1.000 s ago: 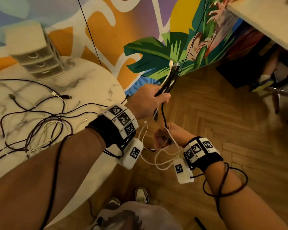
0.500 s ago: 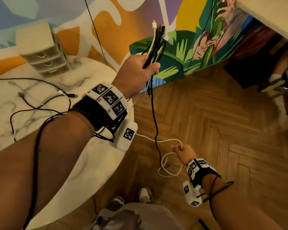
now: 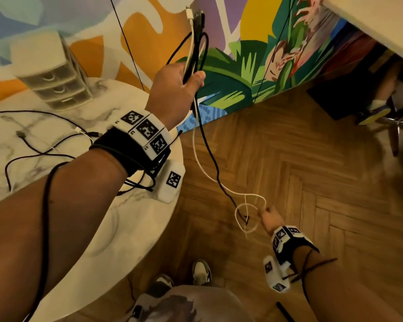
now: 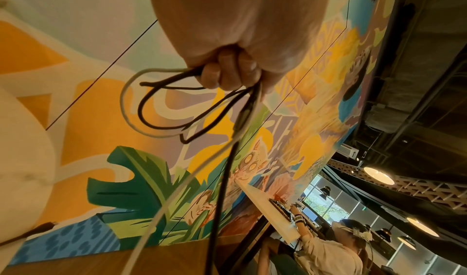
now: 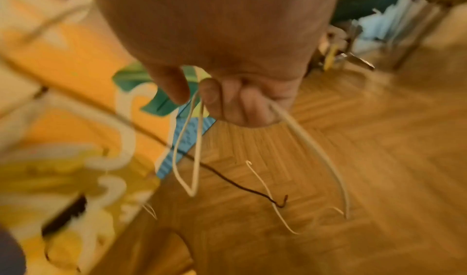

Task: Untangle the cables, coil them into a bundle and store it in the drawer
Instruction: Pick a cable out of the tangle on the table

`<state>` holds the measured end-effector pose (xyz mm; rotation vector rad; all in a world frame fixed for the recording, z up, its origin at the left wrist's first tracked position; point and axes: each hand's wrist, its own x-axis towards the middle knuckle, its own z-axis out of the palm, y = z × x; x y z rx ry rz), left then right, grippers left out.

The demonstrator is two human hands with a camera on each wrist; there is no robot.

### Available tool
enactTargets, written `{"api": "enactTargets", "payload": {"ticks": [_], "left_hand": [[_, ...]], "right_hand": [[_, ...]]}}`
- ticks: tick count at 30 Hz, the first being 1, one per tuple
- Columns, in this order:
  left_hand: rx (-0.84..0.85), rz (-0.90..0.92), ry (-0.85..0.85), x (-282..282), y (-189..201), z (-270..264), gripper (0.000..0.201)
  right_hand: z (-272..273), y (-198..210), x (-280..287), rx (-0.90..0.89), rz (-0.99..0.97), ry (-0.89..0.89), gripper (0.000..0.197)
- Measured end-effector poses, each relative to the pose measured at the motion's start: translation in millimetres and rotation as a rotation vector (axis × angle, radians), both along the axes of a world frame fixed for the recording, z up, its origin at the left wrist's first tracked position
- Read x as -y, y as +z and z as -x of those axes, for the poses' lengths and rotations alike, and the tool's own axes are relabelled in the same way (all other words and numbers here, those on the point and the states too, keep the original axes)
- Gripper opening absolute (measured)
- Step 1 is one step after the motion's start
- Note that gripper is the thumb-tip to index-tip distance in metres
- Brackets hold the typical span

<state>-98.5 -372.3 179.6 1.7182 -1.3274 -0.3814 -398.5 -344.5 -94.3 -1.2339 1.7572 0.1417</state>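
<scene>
The left hand (image 3: 175, 86) is raised in front of the painted wall (image 3: 242, 54), its fingers (image 4: 227, 73) curled tight round a bunch of cables (image 3: 194, 40). In that bunch one white cable (image 3: 197, 145) and at least two black ones can be made out; the exact number is hard to tell where they overlap. Their plug ends stick up above the fist, one white and the others dark. Under the fist, the left wrist view shows one white loop and two black loops hanging out.

From the fist, the white cable and one black cable (image 3: 209, 149) drop down over the wooden floor (image 3: 312, 182) toward the right hand (image 3: 269, 217), which is held low and well apart from the left. The right hand's thumb and fingers (image 5: 215, 97) pinch the white cable, which makes two or three small loops beside it. The black cable's end hangs hooked through the white loops, just beside the hand.

On the round marble counter (image 3: 56, 240) lie more loose cables (image 3: 40, 149), roughly three black and one white, spread apart and crossing. At the far side of the counter stands one small drawer unit (image 3: 54, 75) with three drawers, all closed.

Each wrist carries one band with square black-and-white code tags; no readable words or brand names show anywhere. Two shoes (image 3: 201, 271) are visible at the bottom.
</scene>
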Motion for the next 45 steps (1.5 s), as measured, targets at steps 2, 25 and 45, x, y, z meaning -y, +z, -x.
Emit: {"api": "enactTargets", "payload": {"ticks": [2,25,45], "left_hand": [[0.009,-0.011,0.016,0,-7,-2,0.022],[0.053,-0.029,0.068,1,-33,-3,0.024],[-0.014,-0.032,0.093,0,-32,12,0.026]], "right_hand": [[-6,3,6,0.035,0.095,-0.004,0.028],[24,32,6,-0.513,0.046,0.353,0.057],[-11,3,-2,0.213,0.194,-0.203,0.011]]}}
